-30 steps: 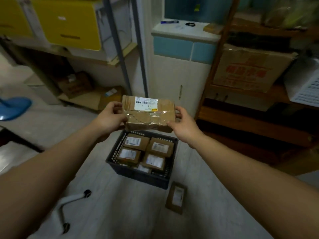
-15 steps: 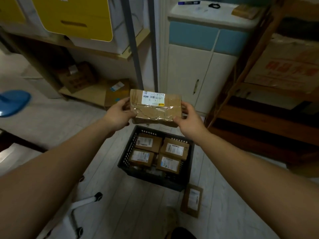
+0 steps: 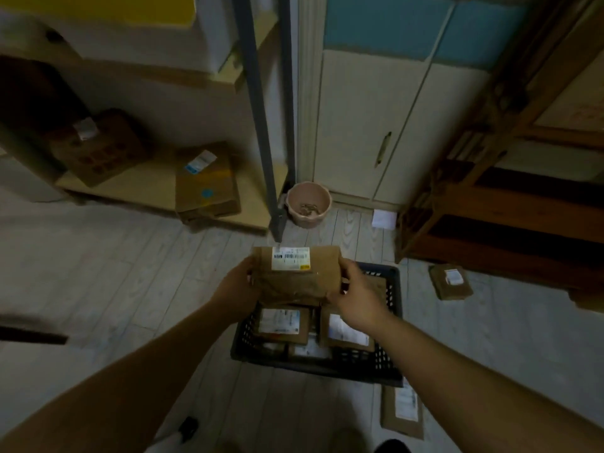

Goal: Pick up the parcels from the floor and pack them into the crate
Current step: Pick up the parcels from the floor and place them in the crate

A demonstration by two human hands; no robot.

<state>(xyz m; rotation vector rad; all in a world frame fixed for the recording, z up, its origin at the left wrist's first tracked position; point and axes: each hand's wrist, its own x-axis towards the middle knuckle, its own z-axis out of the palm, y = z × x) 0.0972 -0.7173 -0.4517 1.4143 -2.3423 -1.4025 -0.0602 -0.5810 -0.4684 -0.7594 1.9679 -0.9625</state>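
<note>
Nearest, a flat brown cardboard parcel (image 3: 402,408) lies on the floor at the crate's five o'clock. Over the black slatted plastic crate (image 3: 394,325), the left hand (image 3: 236,286) and right hand (image 3: 355,294) clasp a tape-wrapped brown parcel (image 3: 295,275) by its short ends. It looks light, rigid and slick with tape, so end grips suit it. Another small parcel (image 3: 450,282) lies at two o'clock.

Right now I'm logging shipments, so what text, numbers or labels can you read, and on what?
Nothing is legible.
Held parcel: white label with a barcode, print blurred.
Parcels in the crate: labels too blurred.
Floor parcels and: labels too small.
Shelf box: sticker unreadable.
</note>
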